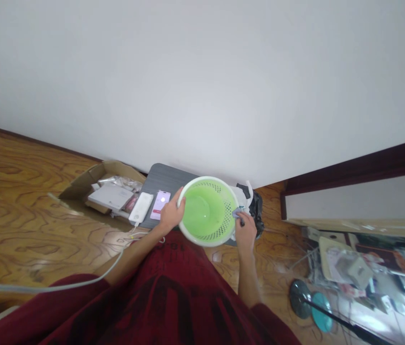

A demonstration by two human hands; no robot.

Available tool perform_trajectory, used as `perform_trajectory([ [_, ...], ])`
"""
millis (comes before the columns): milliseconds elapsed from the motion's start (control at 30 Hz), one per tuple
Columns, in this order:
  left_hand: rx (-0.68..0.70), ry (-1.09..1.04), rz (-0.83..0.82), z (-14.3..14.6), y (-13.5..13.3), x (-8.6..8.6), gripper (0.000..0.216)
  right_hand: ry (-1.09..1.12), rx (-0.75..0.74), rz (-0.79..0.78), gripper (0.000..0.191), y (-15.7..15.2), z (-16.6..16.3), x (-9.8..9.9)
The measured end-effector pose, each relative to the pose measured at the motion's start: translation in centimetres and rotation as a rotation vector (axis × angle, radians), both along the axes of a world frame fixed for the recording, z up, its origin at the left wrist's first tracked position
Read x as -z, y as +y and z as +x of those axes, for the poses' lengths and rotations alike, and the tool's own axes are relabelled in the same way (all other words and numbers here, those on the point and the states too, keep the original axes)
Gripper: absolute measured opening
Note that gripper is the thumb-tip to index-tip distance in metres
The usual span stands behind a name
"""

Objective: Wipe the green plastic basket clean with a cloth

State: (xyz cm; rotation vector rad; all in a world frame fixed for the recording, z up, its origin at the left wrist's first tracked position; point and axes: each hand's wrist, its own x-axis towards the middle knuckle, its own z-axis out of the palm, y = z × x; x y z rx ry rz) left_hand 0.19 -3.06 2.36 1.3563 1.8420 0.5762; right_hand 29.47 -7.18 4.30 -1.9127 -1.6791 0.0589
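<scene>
Wood-grain floor runs under a plain white wall, with a small grey table (163, 178) standing against the wall at the middle of the view.

Held over that table is a round green basket (208, 211) with a white rim and perforated sides, its open side tipped toward the camera. The left hand (171, 214) has its fingers curled over the rim on the left side, gripping it. The right hand (245, 234) is at the right side of the rim, fingers pinched shut on a small bluish cloth (237, 212) that touches the mesh there.

Judging by this, wiping is under way at the right edge; I cannot tell how much of the mesh has been covered or what remains. The basket looks empty: only its smooth green bottom shows.

On the table, left of the basket, lie a phone (161, 203) with a lit screen and a white power bank (140, 207), side by side. Farther left an open cardboard box (91, 179) sits on the floor, holding a flat white box and some plastic-wrapped items. A dark bag (256, 208) sits just right of the basket. At the near right are a lamp base (298, 296) and a cluttered low shelf, its contents too blurred to name.
</scene>
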Motion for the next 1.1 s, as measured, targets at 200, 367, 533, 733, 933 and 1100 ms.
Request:
perform_trajectory([
  [200, -0.018, 0.000, -0.001, 0.1, 0.0, -0.2, 0.056, 0.057, 0.006, -0.077, 0.032, 5.3, 0.1, -0.2],
  [367, -0.057, -0.043, 0.042, 0.1, -0.2, 0.1, 0.053, 0.103, 0.069, -0.108, 0.033, 4.6, -0.3, -0.2],
  [533, -0.071, -0.057, 0.040, 0.3, -0.2, 0.1, 0.053, 0.103, 0.112, -0.005, 0.029, -0.2, -0.6, 0.2],
  [733, -0.072, -0.056, 0.040, 0.3, -0.2, 0.1, 0.053, 0.064, 0.116, -0.009, 0.025, -5.2, -2.1, -0.2],
  [933, -0.073, -0.075, 0.066, 0.3, -0.2, 0.6, 0.052, 0.071, 0.126, -0.028, 0.024, -5.0, -2.2, -0.4],
  [1100, -0.078, -0.090, 0.101, 0.3, -0.1, 1.1, 0.053, 0.030, 0.075, -0.032, 0.027, -1.2, -1.0, -0.7],
])
